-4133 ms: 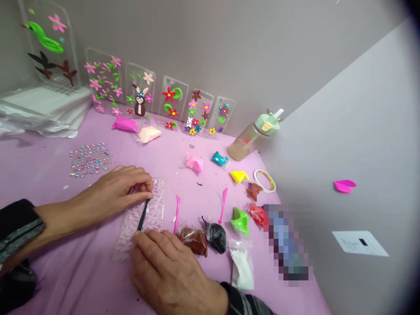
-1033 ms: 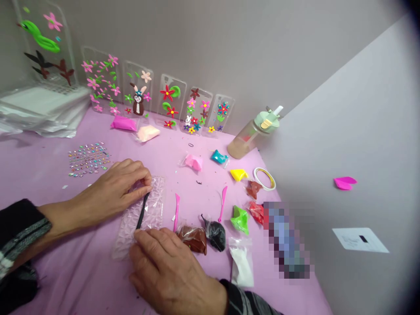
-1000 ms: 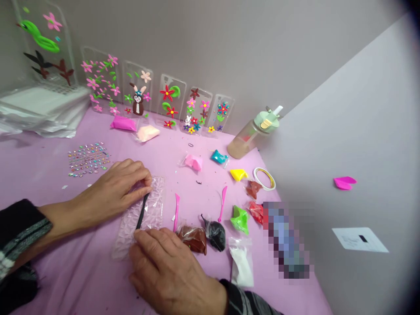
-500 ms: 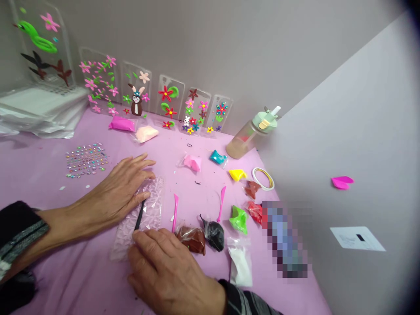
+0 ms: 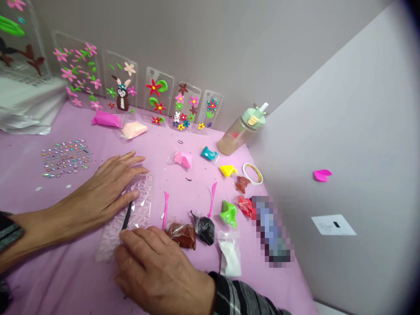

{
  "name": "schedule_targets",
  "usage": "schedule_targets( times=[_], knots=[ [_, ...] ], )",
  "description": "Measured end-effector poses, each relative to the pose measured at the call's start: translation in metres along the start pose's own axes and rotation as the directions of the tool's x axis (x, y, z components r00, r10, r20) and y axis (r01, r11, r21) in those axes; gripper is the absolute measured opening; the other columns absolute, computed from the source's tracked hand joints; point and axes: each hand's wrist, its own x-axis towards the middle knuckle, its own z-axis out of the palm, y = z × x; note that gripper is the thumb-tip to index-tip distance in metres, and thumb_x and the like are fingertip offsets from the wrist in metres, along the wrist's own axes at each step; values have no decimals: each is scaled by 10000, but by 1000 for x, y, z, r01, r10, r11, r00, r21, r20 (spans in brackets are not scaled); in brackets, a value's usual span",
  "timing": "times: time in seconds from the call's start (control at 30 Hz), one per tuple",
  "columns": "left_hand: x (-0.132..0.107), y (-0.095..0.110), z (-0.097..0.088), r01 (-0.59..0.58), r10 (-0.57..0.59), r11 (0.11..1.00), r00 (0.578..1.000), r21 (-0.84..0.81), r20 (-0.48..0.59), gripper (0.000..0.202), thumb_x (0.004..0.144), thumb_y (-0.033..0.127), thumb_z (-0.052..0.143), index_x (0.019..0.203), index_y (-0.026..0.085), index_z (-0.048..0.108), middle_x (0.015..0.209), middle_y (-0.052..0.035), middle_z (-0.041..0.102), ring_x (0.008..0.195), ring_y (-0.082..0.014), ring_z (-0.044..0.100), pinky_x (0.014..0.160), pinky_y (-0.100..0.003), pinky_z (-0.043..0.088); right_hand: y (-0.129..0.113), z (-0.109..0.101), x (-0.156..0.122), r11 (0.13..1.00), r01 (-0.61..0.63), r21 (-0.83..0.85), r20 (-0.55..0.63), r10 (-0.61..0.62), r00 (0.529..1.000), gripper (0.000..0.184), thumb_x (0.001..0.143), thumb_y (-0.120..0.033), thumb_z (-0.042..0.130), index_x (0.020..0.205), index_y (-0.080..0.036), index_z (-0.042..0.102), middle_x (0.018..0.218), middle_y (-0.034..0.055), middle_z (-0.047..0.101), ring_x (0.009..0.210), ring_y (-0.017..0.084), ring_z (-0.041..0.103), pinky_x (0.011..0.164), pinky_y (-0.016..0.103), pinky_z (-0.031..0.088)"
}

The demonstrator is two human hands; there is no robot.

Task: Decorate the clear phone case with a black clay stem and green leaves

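A clear plastic panel with a faceted pattern [image 5: 110,234] lies on the pink cloth under my hands. On it rests a thin black strip [image 5: 126,216], looking like modelling clay. My left hand [image 5: 110,188] lies across the panel's upper part, fingers stretched out and apart, its thumb by the strip's upper end. At the strip's lower end is my right hand [image 5: 160,267], fingers bent and pressed together; whatever lies beneath them is hidden. Just right of the panel are a pink plastic modelling knife [image 5: 166,211], a bag of brown clay [image 5: 181,235] and a bag of black clay [image 5: 205,229].
Several clear cases with clay decorations [image 5: 121,83] lean along the wall. Stick-on gems [image 5: 65,158] lie at left. Further right are a bottle [image 5: 233,136], a tape roll [image 5: 252,174], a second pink knife [image 5: 212,199], green clay [image 5: 229,213] and a white bag [image 5: 230,258].
The whole scene has shifted left in view as the camera turned right. Both hands keep nearly the same pose on the panel, and the black strip stays between them.
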Motion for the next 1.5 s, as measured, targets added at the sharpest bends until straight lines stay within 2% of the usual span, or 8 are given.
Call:
schedule_targets(
  times=[0.27, 0.5, 0.7, 0.83, 1.0, 1.1, 1.3, 1.5],
  knots=[
    [2, 3, -1, -23, 22, 999, 999, 37, 29, 403, 1181, 390, 429, 1541, 280, 572, 1725, -129, 551, 1698, -369, 402, 1399, -642, 349, 0, -1, 2, 1000, 5, 9, -99, -4, 995, 303, 1195, -297, 553, 1300, -71, 725, 1379, 143, 785, 1216, 248, 712, 1058, 367, 632],
    [1, 4, -2, -1, 1, 1000, 1000, 18, 14, 420, 1210, 393, 401, 1592, 267, 521, 1754, -90, 500, 1724, -286, 332, 1455, -492, 198, 1, 0, 1, 1000, 5, -6, 14, -5, 1000, 328, 1212, -380, 552, 1301, -120, 731, 1421, 143, 763, 1239, 231, 712, 1069, 343, 624],
    [4, 4, -9, 140, -136, 986, 990, -88, 47, 503, 1187, 526, 410, 1610, 280, 530, 1653, -84, 632, 1616, -322, 505, 1414, -560, 341, 1, -2, 3, 1000, 2, -1, 82, -2, 997, 267, 1204, -380, 571, 1233, -174, 738, 1404, 124, 750, 1241, 222, 698, 1079, 321, 623],
    [6, 5, -14, 104, -106, 986, 994, -127, -9, 431, 1200, 452, 382, 1558, 302, 569, 1607, -57, 656, 1586, -262, 529, 1404, -470, 360, 2, -7, 5, 1000, 2, 15, 97, -4, 995, 205, 1193, -282, 558, 1171, -185, 737, 1323, 107, 760, 1198, 208, 696, 1046, 304, 617],
    [10, 13, -21, 88, -101, 982, 992, -166, -73, 299, 1212, 366, 397, 1277, 313, 684, 1520, -15, 663, 1505, -209, 569, 1323, -393, 397, 2, -4, 3, 999, -3, 42, 44, 1, 999, 208, 1145, -152, 561, 1017, -214, 713, 976, 26, 734, 859, 169, 663, 752, 280, 586],
    [10, 17, -26, 73, -95, 981, 989, -178, -118, 282, 1211, 322, 387, 1078, 282, 633, 1456, -17, 667, 1471, -202, 582, 1296, -384, 407, 0, -3, 0, 997, 1, 83, -15, 0, 1000, 270, 1133, -155, 554, 909, -215, 694, 868, 9, 686, 742, 167, 607, 601, 297, 511],
    [6, 18, -36, 62, -86, 986, 985, -156, -149, 272, 1208, 391, 390, 1172, 292, 641, 1327, -12, 680, 1428, -249, 592, 1309, -396, 402, -5, -9, -1, 991, 50, 125, -79, -41, 996, 317, 1112, -102, 540, 873, -203, 723, 805, -5, 644, 705, 155, 576, 574, 276, 483],
    [3, 39, -50, 57, -83, 986, 982, -157, -168, 317, 1205, 476, 438, 1143, 306, 698, 1272, 21, 752, 1197, -217, 689, 1152, -310, 502, -2, -15, 5, 994, 83, 78, 55, -88, 995, 406, 1225, -310, 560, 879, -209, 748, 661, -36, 500, 622, 163, 515, 560, 296, 482]
  ],
)
